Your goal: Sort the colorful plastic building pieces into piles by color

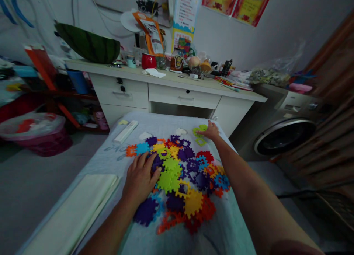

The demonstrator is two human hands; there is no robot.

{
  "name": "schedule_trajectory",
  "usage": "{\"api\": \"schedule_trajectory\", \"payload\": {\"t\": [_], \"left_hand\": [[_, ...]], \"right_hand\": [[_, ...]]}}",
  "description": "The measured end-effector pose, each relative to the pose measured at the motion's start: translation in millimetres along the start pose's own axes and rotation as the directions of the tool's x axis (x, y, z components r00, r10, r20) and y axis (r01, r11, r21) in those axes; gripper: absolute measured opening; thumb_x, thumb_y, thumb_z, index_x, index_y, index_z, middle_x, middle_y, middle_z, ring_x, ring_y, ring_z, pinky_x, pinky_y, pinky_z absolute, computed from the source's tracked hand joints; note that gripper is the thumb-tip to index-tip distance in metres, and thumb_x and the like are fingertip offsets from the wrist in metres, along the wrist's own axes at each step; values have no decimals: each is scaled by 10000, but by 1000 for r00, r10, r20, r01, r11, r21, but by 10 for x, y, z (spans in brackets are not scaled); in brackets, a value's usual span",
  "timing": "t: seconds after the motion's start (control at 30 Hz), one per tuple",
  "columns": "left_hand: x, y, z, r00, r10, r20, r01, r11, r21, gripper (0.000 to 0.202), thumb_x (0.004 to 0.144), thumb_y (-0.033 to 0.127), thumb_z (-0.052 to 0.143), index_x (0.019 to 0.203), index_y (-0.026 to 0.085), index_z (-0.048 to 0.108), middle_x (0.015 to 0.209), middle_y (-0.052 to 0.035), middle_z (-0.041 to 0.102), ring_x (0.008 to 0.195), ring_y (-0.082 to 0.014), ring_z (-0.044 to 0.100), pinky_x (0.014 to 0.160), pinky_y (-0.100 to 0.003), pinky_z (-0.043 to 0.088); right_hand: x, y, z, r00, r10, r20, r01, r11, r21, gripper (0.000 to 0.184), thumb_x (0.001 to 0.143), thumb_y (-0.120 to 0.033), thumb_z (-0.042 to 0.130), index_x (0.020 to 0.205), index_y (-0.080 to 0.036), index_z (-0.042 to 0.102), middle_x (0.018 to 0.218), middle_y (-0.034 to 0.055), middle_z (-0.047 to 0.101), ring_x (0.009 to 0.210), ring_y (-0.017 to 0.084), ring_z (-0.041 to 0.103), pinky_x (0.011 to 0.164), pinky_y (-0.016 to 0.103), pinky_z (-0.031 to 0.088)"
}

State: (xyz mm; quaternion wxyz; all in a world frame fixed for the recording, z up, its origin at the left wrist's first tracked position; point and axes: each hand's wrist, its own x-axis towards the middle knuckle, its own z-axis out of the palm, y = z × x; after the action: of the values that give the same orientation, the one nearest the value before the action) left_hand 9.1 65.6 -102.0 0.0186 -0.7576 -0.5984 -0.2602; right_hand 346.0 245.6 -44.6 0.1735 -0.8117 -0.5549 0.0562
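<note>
Flat plastic gear-edged building pieces (169,177) lie in a loose heap on a cloth-covered table, in purple, lime green, yellow, orange, red and blue. On the heap's left side rests my left hand (141,175), palm down with its fingers apart, next to a purple piece. My right hand (211,131) is stretched out to the far right part of the table. Its fingers are spread at a small group of lime green pieces (200,140), touching or just above them. Two whitish scraps (181,131) lie behind the heap.
A long white box (126,132) lies at the far left of the table and a folded white cloth (74,210) at the near left. Beyond stands a white desk (182,97) bearing a cut watermelon (88,45) and clutter. A washing machine (279,126) stands to the right.
</note>
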Motion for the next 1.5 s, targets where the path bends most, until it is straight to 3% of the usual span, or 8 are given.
{"api": "schedule_trajectory", "payload": {"t": [0.17,0.37,0.63,1.0,1.13,1.27,1.4,1.5], "left_hand": [[-2,6,-2,1000,-9,-10,9,1000,-9,482,918,424,474,1355,224,520,1405,-128,493,1308,-324,422,1064,-532,399],[-3,22,-9,1000,-16,-8,16,1000,10,471,924,424,467,1348,227,522,1406,-123,493,1313,-317,421,1076,-523,389],[-1,33,-26,1000,-23,-2,23,1000,-3,488,925,424,458,1356,204,521,1418,-136,481,1311,-324,420,1074,-524,389],[-2,36,-37,1000,-25,4,25,999,-20,500,926,438,450,1369,214,512,1411,-131,488,1315,-311,422,1076,-507,386],[-2,42,-49,1000,-27,2,27,999,-31,495,921,433,464,1366,221,519,1406,-128,493,1306,-313,429,1063,-511,397],[-2,48,-58,1000,-20,-4,20,1000,-20,492,924,428,459,1367,222,513,1402,-130,497,1298,-314,434,1050,-516,403],[3,52,-62,1000,-19,-11,19,999,-31,492,920,432,463,1356,210,520,1391,-135,507,1287,-313,443,1055,-508,398],[4,44,-56,1000,-12,-22,11,999,-46,491,912,422,474,1356,218,519,1382,-131,513,1274,-311,451,1053,-506,401]], "right_hand": [[291,163,166,977,158,140,-152,987,-52,1186,567,-830,653,1513,-241,248,1568,235,199,1401,474,260,1053,655,259],[299,8,247,976,15,218,4,996,-88,943,627,-757,668,1419,-311,417,1450,183,370,1345,425,360,1007,626,319],[42,-3,187,986,-141,83,152,978,-145,672,688,-394,721,1315,-286,504,1306,133,456,1184,371,494,923,539,453],[-242,77,-78,971,-214,-105,214,977,-16,577,698,-295,707,1234,-208,513,1212,112,503,1057,274,562,887,370,475],[-614,-127,-321,904,-406,-130,420,902,100,523,676,-230,696,1170,-197,525,1157,92,512,1083,256,532,952,371,449],[-1183,-436,-473,733,-668,-125,672,685,281,510,702,-265,705,1175,-217,520,1122,72,520,1081,237,518,983,389,438],[-1488,-609,-448,552,-833,-35,750,477,458,607,722,-382,764,1250,-226,509,1211,79,522,1091,216,538,949,374,465],[-1311,-558,-350,618,-786,24,687,555,469,484,801,-420,703,1218,-227,551,1200,74,571,1024,192,589,909,365,483]]}}
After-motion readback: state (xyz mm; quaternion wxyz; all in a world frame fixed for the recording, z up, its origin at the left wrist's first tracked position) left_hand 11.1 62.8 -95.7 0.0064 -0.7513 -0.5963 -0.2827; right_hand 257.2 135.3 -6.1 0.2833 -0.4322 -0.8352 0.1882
